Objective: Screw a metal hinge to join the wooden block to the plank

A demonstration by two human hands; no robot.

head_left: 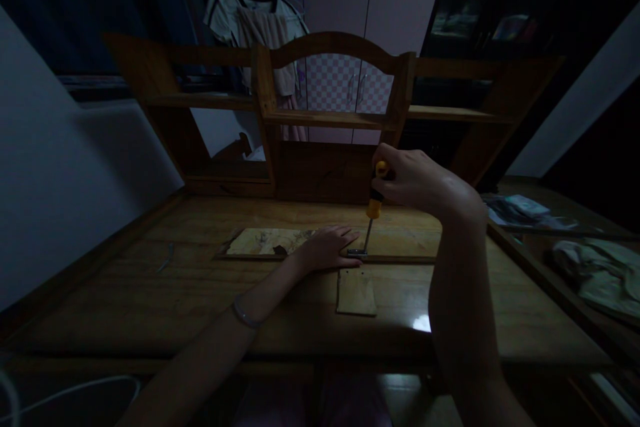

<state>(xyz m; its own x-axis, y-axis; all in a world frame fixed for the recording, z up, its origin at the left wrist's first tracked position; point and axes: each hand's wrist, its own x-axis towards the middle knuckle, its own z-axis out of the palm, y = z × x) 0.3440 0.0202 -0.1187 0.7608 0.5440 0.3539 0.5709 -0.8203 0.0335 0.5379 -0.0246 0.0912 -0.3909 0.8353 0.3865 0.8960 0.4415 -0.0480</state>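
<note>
My right hand (pixel 407 177) is wrapped round the yellow and black handle of a screwdriver (pixel 375 203). The screwdriver stands nearly upright, its tip down at a small metal hinge (pixel 357 253) along the edge of a long wooden board (pixel 400 240). My left hand (pixel 330 247) lies flat on that board with its fingers stretched out, the fingertips close beside the hinge. Just in front of the hinge is a small square wooden piece (pixel 356 293) with two dark holes near its far edge. Dim light hides any screw at the tip.
Everything lies on a wooden desk (pixel 200 320) with a raised shelf unit (pixel 330 120) at its back. A small pale object (pixel 167 257) rests at the left. Crumpled cloth (pixel 605 273) and plastic-wrapped items (pixel 525 210) are off to the right.
</note>
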